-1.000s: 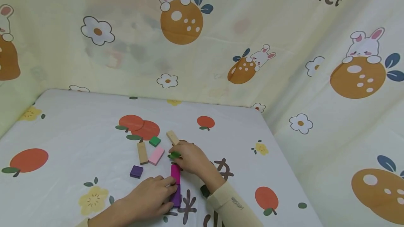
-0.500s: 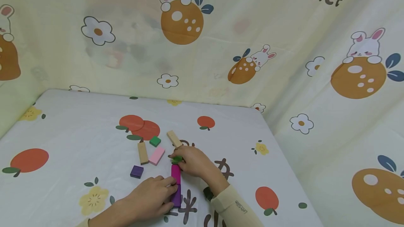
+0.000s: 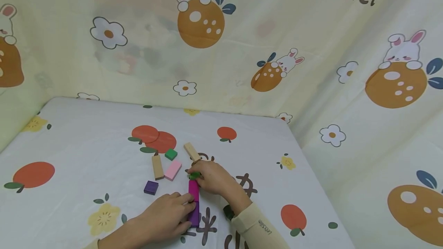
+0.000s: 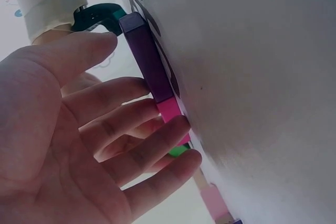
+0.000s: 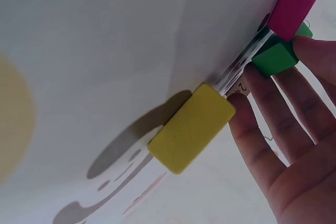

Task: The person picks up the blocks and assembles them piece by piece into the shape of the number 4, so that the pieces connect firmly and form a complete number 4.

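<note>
My right hand pinches a small green block between thumb and fingers, right at the far end of a magenta block. The magenta block lies end to end with a purple block, forming a straight row on the table. My left hand rests along the row's left side, fingers fairly straight, with fingertips at the magenta and purple blocks. Close to the right hand's fingers lies a yellow block, hidden from the head view. A wooden block sits just beyond that hand.
Left of the row lie another wooden block, a pink block, a second green block and a dark purple block. The table has a fruit-print cover. Printed curtains stand behind and at both sides.
My right hand has drawn the green block slightly nearer and to the right, up to the magenta block's end. My left hand stays in place.
</note>
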A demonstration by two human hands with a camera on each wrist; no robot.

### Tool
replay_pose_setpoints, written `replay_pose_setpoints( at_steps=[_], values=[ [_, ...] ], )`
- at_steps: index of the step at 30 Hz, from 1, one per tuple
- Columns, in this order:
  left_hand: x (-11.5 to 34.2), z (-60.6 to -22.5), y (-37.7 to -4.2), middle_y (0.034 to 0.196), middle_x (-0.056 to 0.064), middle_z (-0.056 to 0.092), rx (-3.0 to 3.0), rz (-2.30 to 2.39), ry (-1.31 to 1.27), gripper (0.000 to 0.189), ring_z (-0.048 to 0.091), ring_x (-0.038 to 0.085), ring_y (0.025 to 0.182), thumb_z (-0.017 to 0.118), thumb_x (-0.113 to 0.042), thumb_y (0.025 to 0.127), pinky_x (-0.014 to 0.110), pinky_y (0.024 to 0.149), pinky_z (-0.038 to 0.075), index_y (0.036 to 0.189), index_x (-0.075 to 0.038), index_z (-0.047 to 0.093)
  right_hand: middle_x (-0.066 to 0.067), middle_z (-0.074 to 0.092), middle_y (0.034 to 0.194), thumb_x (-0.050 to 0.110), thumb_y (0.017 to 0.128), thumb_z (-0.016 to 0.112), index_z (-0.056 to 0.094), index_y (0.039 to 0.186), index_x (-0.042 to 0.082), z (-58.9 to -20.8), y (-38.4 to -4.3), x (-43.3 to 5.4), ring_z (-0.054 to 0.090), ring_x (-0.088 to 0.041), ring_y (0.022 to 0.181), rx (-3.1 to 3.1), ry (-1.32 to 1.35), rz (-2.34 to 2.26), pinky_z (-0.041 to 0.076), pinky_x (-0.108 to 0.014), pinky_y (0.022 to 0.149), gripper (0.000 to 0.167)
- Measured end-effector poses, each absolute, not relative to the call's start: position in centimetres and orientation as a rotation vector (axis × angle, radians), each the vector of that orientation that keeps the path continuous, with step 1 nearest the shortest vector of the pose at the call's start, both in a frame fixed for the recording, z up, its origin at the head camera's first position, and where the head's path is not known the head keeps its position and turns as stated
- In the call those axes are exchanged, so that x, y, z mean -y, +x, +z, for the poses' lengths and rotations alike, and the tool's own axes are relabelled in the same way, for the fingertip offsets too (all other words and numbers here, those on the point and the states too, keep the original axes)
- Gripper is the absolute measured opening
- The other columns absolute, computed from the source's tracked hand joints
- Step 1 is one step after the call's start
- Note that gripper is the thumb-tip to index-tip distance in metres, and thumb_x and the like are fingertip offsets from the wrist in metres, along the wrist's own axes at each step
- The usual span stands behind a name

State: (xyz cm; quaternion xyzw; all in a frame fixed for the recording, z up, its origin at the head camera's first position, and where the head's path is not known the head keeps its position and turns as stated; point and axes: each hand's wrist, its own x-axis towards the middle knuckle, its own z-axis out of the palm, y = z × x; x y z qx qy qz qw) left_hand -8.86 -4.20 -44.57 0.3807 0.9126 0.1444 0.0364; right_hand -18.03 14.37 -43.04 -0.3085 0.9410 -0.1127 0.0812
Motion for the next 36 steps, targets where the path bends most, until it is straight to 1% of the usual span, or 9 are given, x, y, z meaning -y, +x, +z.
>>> replay_pose_setpoints(
  at_steps=[10, 17, 24, 30, 32, 36],
  values=[
    [4.17, -44.58, -8.86, 0.128, 0.002, 0.069, -2.804, 0.441, 1.166, 0.043, 0.067, 0.020, 0.107, 0.075, -0.039, 0.091, 0.039, 0.087, 0.058, 0.126, -0.012, 0.075, 0.000, 0.075, 0.119, 0.006, 0.097, 0.068, 0.077, 0.122, 0.015, -43.16, -18.05, -14.36, 0.068, -0.014, 0.110, -2.813, -0.962, -0.332, 0.056, -0.032, 0.098, 0.029],
    [4.08, -44.63, -8.77, 0.126, 0.001, 0.070, -2.823, 0.441, 1.182, 0.042, 0.067, 0.019, 0.104, 0.074, -0.039, 0.092, 0.039, 0.085, 0.058, 0.124, -0.012, 0.076, 0.002, 0.076, 0.115, 0.008, 0.098, 0.066, 0.078, 0.121, 0.017, -43.20, -18.04, -14.47, 0.069, -0.012, 0.106, -2.826, -1.010, -0.327, 0.057, -0.029, 0.092, 0.028],
    [4.07, -44.61, -8.88, 0.126, 0.002, 0.069, -2.818, 0.444, 1.169, 0.042, 0.066, 0.019, 0.102, 0.074, -0.040, 0.091, 0.039, 0.084, 0.058, 0.124, -0.012, 0.076, 0.004, 0.076, 0.117, 0.010, 0.098, 0.067, 0.078, 0.120, 0.018, -43.21, -17.93, -14.44, 0.070, -0.012, 0.107, -2.836, -1.001, -0.311, 0.057, -0.030, 0.093, 0.026],
    [4.02, -44.61, -9.03, 0.126, 0.001, 0.069, -2.802, 0.449, 1.150, 0.043, 0.066, 0.019, 0.102, 0.074, -0.041, 0.092, 0.039, 0.085, 0.058, 0.124, -0.013, 0.076, 0.005, 0.076, 0.117, 0.009, 0.098, 0.067, 0.078, 0.122, 0.018, -43.06, -17.85, -14.38, 0.068, -0.008, 0.098, -2.841, -0.965, -0.307, 0.056, -0.027, 0.087, 0.028],
    [4.06, -44.60, -9.16, 0.124, 0.001, 0.069, -2.799, 0.456, 1.153, 0.042, 0.066, 0.018, 0.100, 0.075, -0.040, 0.091, 0.038, 0.083, 0.058, 0.124, -0.013, 0.076, 0.005, 0.076, 0.116, 0.008, 0.097, 0.067, 0.078, 0.122, 0.018, -43.02, -17.85, -14.36, 0.067, -0.007, 0.095, -2.842, -0.958, -0.310, 0.056, -0.025, 0.085, 0.029],
    [4.08, -44.49, -9.42, 0.119, 0.000, 0.070, -2.786, 0.477, 1.159, 0.039, 0.065, 0.015, 0.093, 0.076, -0.038, 0.091, 0.035, 0.080, 0.058, 0.121, -0.013, 0.077, 0.005, 0.076, 0.116, 0.008, 0.097, 0.067, 0.078, 0.122, 0.018, -43.05, -17.84, -14.31, 0.066, -0.007, 0.094, -2.846, -0.941, -0.315, 0.055, -0.025, 0.085, 0.029]
  ],
)
